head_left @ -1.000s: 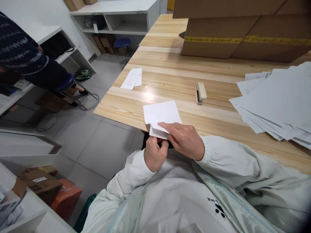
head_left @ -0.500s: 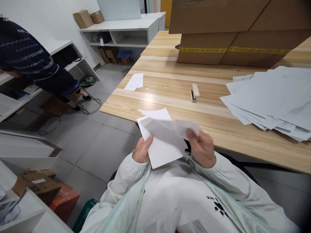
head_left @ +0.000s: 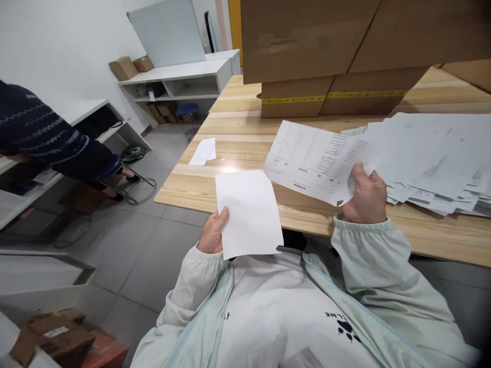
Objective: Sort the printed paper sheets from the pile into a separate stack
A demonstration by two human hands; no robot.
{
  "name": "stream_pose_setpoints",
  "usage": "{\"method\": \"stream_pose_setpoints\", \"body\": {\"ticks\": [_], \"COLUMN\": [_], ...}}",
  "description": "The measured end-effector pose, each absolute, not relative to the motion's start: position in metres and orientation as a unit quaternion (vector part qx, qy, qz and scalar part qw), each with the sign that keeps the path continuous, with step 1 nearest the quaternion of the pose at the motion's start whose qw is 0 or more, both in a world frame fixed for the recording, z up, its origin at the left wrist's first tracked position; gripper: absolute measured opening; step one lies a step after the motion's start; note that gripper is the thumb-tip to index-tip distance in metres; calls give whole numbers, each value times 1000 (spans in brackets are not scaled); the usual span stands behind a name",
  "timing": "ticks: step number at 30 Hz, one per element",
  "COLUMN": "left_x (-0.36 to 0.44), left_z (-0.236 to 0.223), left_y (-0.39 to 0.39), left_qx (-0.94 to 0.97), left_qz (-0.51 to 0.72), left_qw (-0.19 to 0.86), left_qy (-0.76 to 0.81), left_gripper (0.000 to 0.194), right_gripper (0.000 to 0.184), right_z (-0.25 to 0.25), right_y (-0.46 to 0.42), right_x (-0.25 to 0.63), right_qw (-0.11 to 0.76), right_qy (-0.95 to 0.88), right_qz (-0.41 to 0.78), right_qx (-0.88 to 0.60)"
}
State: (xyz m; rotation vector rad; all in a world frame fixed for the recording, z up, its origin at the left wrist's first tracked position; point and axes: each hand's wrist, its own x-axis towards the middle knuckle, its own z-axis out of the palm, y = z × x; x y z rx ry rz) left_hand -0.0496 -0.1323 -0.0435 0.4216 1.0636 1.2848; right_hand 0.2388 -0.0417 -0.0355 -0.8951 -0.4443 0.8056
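My left hand (head_left: 214, 230) pinches the left edge of a blank white sheet of paper (head_left: 249, 214) above my lap, thumb on top. My right hand (head_left: 365, 197) is closed on the right end of a printed sheet (head_left: 310, 161), which it holds over the table with rows of text and columns showing. The two sheets come close at one corner. Beyond the right hand lies a loose pile of papers (head_left: 433, 153), its sheets fanned unevenly. The stapler seen earlier is out of sight, seemingly behind the printed sheet.
Small white slips (head_left: 203, 152) lie near the left edge of the wooden table (head_left: 238, 140). Large cardboard boxes (head_left: 307, 41) stand at the back. At far left, a person (head_left: 49, 133) sits on a stool. Cartons (head_left: 57, 335) rest low at left.
My right hand has moved right and forward, drawing a printed sheet away from the paper in my left hand. The left hand stays almost where it was. The view has tilted up and right.
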Motion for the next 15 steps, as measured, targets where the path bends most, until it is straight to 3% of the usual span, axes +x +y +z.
{"method": "stream_pose_setpoints", "body": {"ticks": [4, 10, 15], "left_x": [-55, -65, -74], "left_z": [-34, -19, -23], "left_y": [-108, -73, -54], "left_qx": [211, 225, 250], "left_qz": [558, 547, 521], "left_qw": [654, 661, 672], "left_qy": [466, 462, 464], "left_gripper": [36, 44, 46], "right_gripper": [7, 16, 8], "right_z": [-24, -17, -24], "right_y": [-6, 36, 64], "right_x": [253, 255, 265], "right_qw": [785, 786, 797], "right_qy": [-259, -308, -271], "right_qz": [363, 340, 315], "right_qx": [-429, -413, -438]}}
